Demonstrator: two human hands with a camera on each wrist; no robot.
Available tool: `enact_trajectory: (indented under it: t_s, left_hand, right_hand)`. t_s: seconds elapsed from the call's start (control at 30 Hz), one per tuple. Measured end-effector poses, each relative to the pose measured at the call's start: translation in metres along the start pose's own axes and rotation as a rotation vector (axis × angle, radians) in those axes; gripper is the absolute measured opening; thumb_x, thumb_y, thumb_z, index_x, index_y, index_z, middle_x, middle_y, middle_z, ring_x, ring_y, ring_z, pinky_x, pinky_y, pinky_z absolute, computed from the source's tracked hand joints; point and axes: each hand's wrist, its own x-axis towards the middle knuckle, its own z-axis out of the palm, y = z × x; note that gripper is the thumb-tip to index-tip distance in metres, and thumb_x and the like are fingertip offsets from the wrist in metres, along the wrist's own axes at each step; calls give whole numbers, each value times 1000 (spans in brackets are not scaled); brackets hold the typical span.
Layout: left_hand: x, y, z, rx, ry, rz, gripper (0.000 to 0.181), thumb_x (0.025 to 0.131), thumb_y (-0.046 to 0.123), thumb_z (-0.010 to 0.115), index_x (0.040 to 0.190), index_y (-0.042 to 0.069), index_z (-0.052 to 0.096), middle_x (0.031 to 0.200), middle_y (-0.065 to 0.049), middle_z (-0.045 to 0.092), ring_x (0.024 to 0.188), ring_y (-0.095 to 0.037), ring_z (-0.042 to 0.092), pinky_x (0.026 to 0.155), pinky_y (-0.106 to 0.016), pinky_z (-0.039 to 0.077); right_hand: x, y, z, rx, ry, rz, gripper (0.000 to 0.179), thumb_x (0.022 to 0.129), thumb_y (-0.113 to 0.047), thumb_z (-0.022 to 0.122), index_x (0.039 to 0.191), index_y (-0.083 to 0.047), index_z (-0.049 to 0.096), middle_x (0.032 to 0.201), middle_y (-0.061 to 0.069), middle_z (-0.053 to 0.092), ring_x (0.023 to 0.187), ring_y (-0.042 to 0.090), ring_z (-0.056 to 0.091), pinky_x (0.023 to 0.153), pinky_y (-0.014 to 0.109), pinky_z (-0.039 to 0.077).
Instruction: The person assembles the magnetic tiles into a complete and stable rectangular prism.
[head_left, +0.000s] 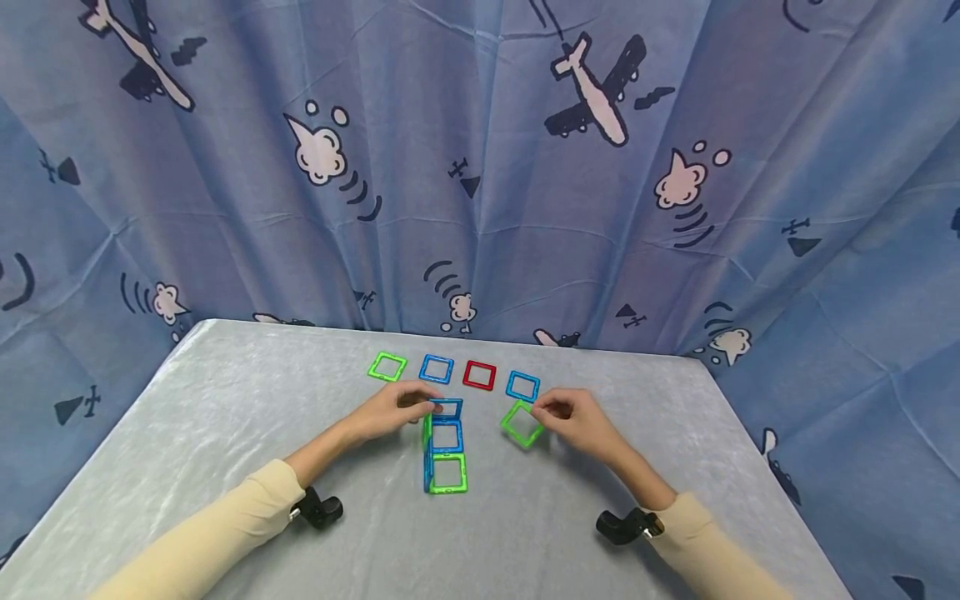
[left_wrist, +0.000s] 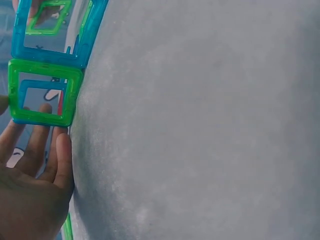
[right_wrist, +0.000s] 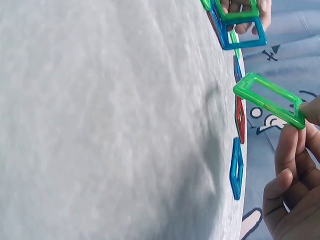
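A small structure of magnetic tiles (head_left: 450, 490) stands in the middle of the table. Its green and blue squares lie flat in a column, with a green and a blue tile upright along the left side and a blue one raised at the far end. My left hand (head_left: 390, 411) holds the structure's far left corner, thumb and fingers at the upright green tile (left_wrist: 77, 95). To the right, my right hand (head_left: 581, 422) pinches a loose green square magnetic tile (right_wrist: 265, 104) by one corner, apart from the structure and above the table.
Behind the structure, a row of loose square tiles lies on the table (head_left: 247, 400): a green tile (head_left: 374, 363), a blue tile (head_left: 435, 381), a red tile (head_left: 477, 387) and another blue tile (head_left: 510, 382). A blue patterned curtain (head_left: 495, 208) hangs along the table's far edge.
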Motion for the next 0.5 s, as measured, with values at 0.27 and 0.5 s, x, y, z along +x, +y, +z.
enact_trajectory:
  t_s: [0.27,0.5]
  left_hand:
    - [0,-1,0,-3,1,3,27,106,16,57,128,2,67,116,-10,72,110,-26,66,82,-37,54]
    - [0,-1,0,-10,0,3,27,106,16,58,128,3,67,116,-11,72,110,-25,66,82,-37,54]
  right_hand:
    - [4,-13,16,-54,-3,22,4,94,4,70,96,6,73,85,6,69,72,12,58,62,24,50]
    - [10,-17,29,-63,21,33,3,93,5,70,94,6,73,81,6,67,70,14,56,61,24,48]
